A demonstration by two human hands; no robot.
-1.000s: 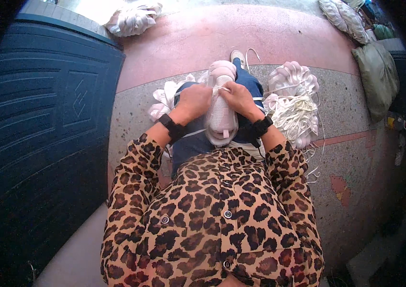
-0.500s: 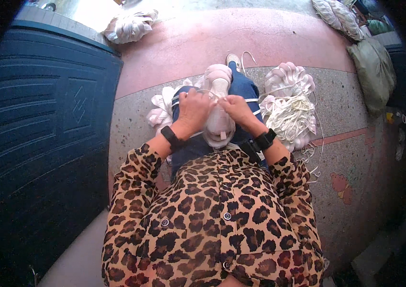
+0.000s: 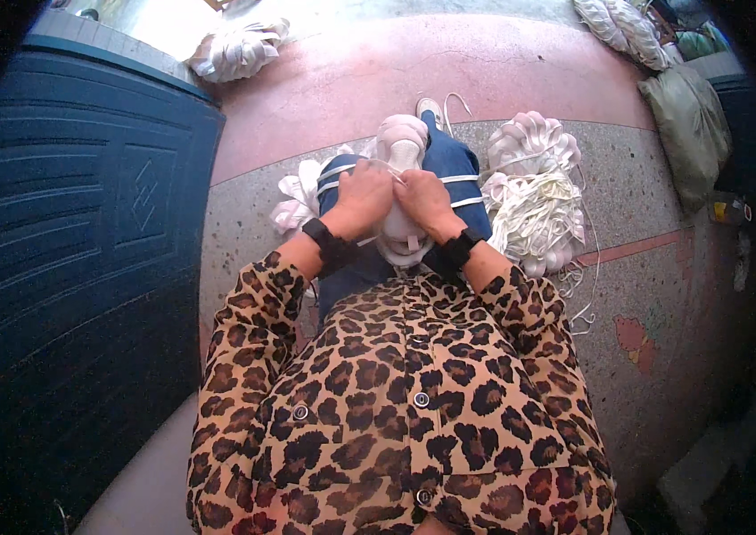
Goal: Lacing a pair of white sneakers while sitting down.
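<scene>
A pale pink and white shoe (image 3: 401, 130) lies lengthwise on my lap, its toe pointing away from me. My left hand (image 3: 362, 198) is closed over the left side of its lacing area, fingers pinched on a white shoelace. Close beside it, my right hand (image 3: 422, 198) also pinches the shoelace (image 3: 462, 178) above the middle of the shoe. Strands of lace run out over both blue-trousered thighs. My fingers hide most of the eyelets and the exact grip on the lace.
To the right lie a bundle of pale pink shoe parts (image 3: 534, 143) and a heap of white laces (image 3: 534, 214). More pale pieces (image 3: 292, 207) sit left of my leg. A dark blue door (image 3: 93, 223) stands at left; a grey-green sack (image 3: 686, 134) is far right.
My right hand has moved left and slightly nearer, closing up to my left hand at the lacing. The lace over the right thigh shows more now.
</scene>
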